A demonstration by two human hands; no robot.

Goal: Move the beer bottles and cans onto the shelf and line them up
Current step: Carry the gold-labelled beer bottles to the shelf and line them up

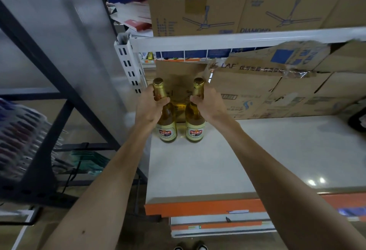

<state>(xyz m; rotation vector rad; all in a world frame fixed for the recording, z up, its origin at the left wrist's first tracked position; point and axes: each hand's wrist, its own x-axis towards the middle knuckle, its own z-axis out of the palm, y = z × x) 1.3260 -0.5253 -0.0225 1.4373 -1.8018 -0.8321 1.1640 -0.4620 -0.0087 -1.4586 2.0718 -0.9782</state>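
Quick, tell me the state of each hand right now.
Left hand: grips the left bottle by its neck.
Right hand: grips the right bottle by its neck.

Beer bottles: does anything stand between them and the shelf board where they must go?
Nothing visible does. The left bottle and right bottle are at the shelf board; cardboard boxes stand only behind them and to their right.

A: What was worn on the arms?
B: Both were bare, the left forearm point(111, 180) and the right forearm point(277, 170), right up to the left hand point(150, 107) and right hand point(210, 105).
A: Any marks?
B: One small dark mole point(83, 232) on the left forearm, near side. At the near edge, dark shoes with white toecaps point(202, 247).
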